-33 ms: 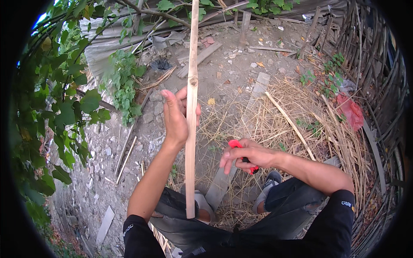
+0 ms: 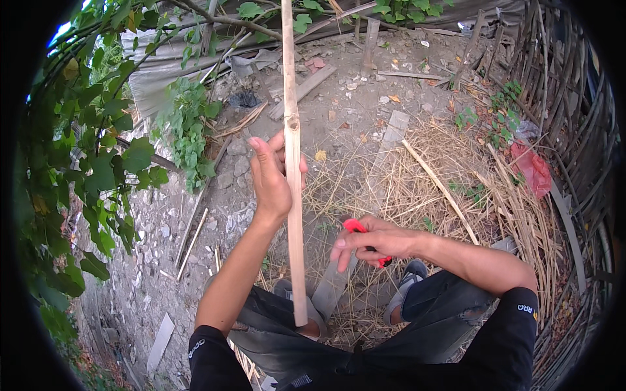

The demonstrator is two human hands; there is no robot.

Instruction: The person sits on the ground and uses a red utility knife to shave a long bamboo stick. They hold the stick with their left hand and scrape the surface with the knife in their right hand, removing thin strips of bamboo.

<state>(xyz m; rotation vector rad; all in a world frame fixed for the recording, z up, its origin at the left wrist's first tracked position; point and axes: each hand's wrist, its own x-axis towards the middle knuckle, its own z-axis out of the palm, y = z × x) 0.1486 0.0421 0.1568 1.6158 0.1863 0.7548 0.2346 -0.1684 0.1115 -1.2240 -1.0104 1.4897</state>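
Note:
A long, pale wooden stick [image 2: 295, 215] with a knot near its middle stands almost upright in the view. My left hand [image 2: 270, 176] grips it just below the knot, fingers curled behind it and the thumb sticking up along its left side. The stick's near end hangs over my left foot; its far end runs out past the top edge. To the right, apart from the stick, my right hand [image 2: 378, 242] is closed around a tool with a red and black handle [image 2: 355, 225]. My fingers cover much of that tool, and its working end is not clear.
Below my hands, a grey board [image 2: 331, 287] lies between my feet. Dry straw and thin split sticks [image 2: 521, 221] spread on the right beside a red plastic bag [image 2: 529, 169]. A woven branch fence [image 2: 587, 130] borders the right. Leafy branches [image 2: 98, 169] hang at the left.
The stick has tilted: its near end has swung right and its far end left. My left hand has shifted slightly right with it. My right hand has barely moved.

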